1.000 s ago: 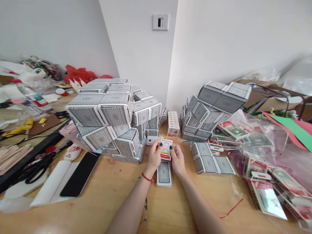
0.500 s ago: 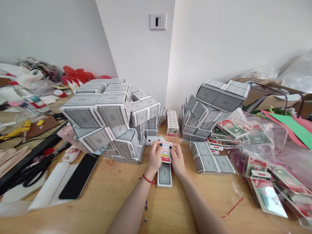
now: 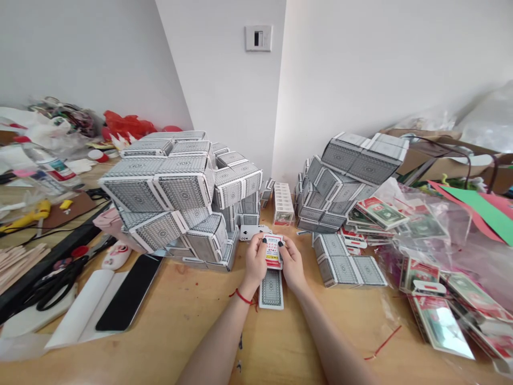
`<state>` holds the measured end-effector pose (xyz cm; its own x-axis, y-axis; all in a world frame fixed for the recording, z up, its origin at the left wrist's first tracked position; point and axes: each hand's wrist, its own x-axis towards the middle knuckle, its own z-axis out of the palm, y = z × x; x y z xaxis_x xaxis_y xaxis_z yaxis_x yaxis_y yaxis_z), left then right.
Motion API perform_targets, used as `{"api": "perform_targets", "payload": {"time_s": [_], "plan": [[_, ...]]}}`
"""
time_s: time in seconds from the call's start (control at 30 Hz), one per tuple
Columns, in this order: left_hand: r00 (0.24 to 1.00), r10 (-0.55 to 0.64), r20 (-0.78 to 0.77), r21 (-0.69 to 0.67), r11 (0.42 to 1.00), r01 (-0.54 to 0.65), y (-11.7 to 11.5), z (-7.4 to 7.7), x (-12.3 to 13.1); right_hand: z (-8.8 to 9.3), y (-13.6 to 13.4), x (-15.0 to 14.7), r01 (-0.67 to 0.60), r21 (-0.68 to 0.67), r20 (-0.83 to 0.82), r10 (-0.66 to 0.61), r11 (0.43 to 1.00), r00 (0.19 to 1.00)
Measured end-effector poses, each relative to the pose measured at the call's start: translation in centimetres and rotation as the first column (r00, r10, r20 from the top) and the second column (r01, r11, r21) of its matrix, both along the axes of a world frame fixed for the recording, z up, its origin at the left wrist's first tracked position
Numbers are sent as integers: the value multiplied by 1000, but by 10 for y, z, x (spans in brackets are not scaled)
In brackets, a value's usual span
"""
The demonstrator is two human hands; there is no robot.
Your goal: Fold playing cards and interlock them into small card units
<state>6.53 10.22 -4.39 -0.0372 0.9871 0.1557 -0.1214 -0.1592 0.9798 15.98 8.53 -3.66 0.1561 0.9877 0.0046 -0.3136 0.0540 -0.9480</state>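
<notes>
Both hands have shifted slightly, sitting a little lower in view than a second ago with the small white card, printed in red and yellow, that they share. That printed card [image 3: 272, 252] is just beyond the face-down stack of grey-patterned paper playing cards [image 3: 271, 291] on the table, seeming to overlap its far end in view. The left hand [image 3: 255, 260] pinches the printed card's left edge, and the right hand [image 3: 292, 260] pinches its right edge, both thumbs on the printed face; I cannot tell whether other cards lie beneath it. To handle it well, I would keep both thumbs level and the pressure light and even, so the thin paper bends along a straight line and does not buckle in the middle. Resting the wrists should steady the grip, though reaching too far left or right of the stack risks brushing the piled block of folded grey-patterned cards [image 3: 184, 184] beyond it on the left, or the low cluster of joined grey-patterned card boxes [image 3: 345, 262] on its right. Beyond the stack lies a white two-of-spades card [image 3: 249, 232], which the forearms should leave undisturbed.
</notes>
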Motion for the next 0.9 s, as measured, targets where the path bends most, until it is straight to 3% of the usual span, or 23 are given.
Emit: {"api": "perform_targets", "payload": {"time_s": [0.27, 0.47, 0.7, 0.8, 0.9], "plan": [[1000, -15, 5, -6, 1000, 15, -1, 6, 1, -9, 3, 3, 14, -1, -29, -14, 1000, 999], [994, 44, -101, 71, 997, -37, -1, 11, -1, -11, 4, 3, 1, -47, -100, -6, 999, 995], [994, 6, -108, 88, 996, 3, -2, 12, -10, -2, 3, 6, -191, -89, -228, 167, 978, 959], [990, -38, -133, 108, 993, 52, -5, 15, -14, -6, 4, 7, -258, -147, -185, 229, 955, 956], [980, -73, -188, 106, 990, 94, -6, 16, -15, -12, 6, 10, -279, -110, -164, 259, 954, 952]]}}
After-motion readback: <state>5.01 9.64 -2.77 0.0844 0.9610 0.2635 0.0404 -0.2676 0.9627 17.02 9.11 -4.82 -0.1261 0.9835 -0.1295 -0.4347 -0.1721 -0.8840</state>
